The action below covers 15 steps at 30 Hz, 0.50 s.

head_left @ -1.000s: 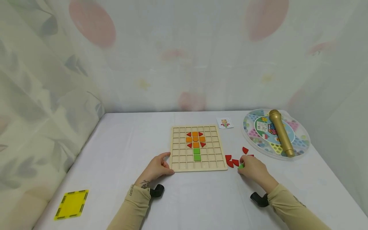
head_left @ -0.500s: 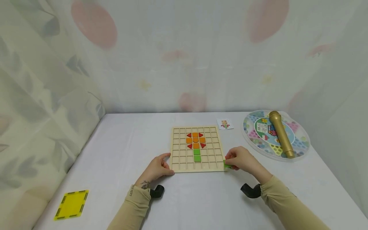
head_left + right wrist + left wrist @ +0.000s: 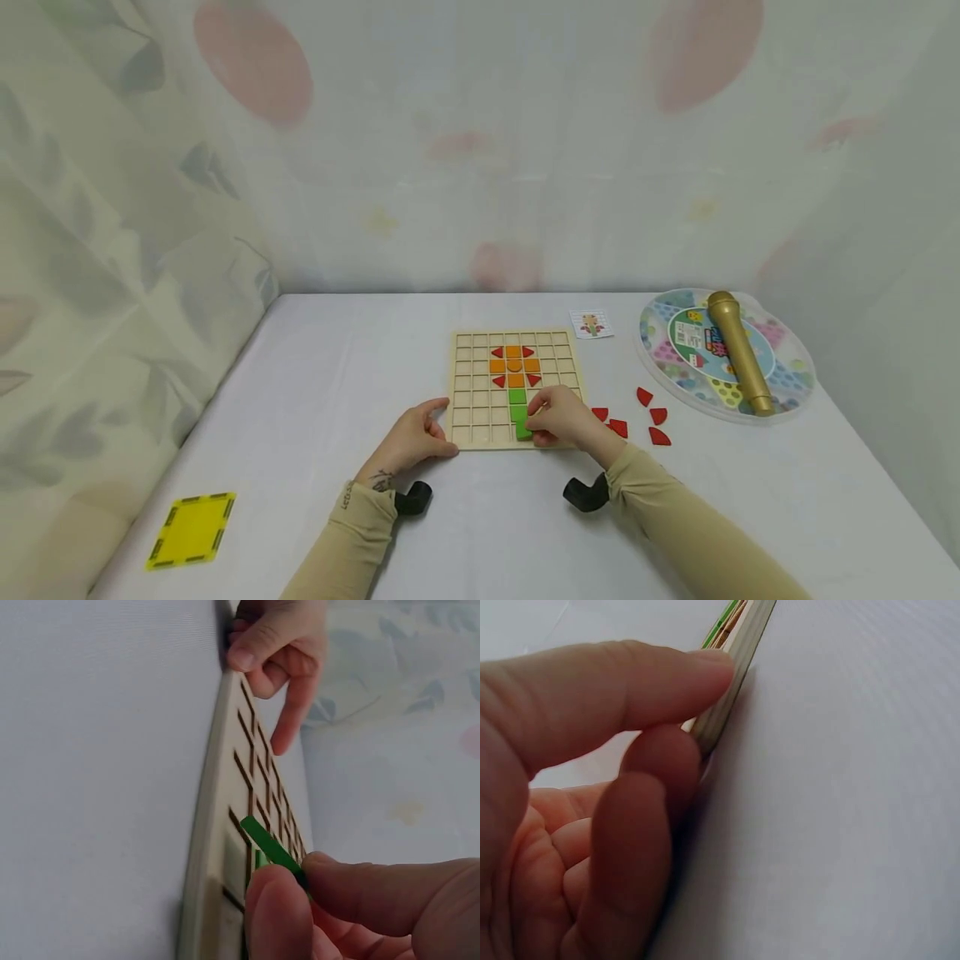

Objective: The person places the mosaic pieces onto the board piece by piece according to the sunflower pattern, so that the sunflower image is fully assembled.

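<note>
A wooden grid board [image 3: 471, 417] lies flat on the table, with orange tiles [image 3: 497, 366], red triangles [image 3: 498, 382] and two green square tiles [image 3: 517, 405] forming a flower shape. My left hand [image 3: 408, 437] holds the board's near left corner; the thumb lies on the corner in the left wrist view, with other fingers curled beside the edge. Between thumb and fingertips, my right hand [image 3: 566, 417] pinches another green square tile [image 3: 268, 846]. That tile is tilted close over the near row, just below the green column, in the right wrist view.
Several red quarter-circle pieces [image 3: 659, 437] lie right of the board. A small pattern card [image 3: 592, 324] is behind its far right corner. A gold microphone [image 3: 738, 354] rests on a round patterned plastic case [image 3: 656, 333]. A yellow square panel [image 3: 191, 530] lies front left.
My right hand has moved left from the loose pieces beside the board to over its near row, carrying the green tile. My left hand has stayed at the corner.
</note>
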Each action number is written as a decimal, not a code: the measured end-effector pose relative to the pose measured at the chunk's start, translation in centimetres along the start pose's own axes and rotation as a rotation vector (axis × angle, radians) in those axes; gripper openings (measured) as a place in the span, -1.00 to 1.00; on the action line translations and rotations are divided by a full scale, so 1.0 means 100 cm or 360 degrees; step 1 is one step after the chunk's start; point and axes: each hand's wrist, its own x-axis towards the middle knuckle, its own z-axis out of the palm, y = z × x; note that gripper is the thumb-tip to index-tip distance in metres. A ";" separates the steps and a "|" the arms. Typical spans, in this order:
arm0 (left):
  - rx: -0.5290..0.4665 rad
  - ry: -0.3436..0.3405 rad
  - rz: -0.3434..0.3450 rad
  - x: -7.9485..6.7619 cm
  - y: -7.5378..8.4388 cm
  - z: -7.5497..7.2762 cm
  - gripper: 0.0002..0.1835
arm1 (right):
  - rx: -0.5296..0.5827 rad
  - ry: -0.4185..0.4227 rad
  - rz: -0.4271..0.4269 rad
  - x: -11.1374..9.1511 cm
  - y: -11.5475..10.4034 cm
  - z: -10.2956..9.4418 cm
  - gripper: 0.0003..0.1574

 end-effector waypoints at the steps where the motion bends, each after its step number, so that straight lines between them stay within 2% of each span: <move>1: 0.0001 -0.0001 0.0000 0.000 0.000 0.000 -0.05 | -0.0004 0.0011 0.0017 0.001 0.001 0.002 -0.86; 6: 0.0006 0.0003 0.0001 0.000 0.002 0.001 -0.06 | -0.0055 0.0068 0.0041 0.002 0.002 0.007 -0.90; 15: 0.0019 -0.0001 0.0023 0.001 -0.001 0.000 -0.06 | -0.0155 0.0119 -0.0016 -0.001 0.000 0.012 -0.93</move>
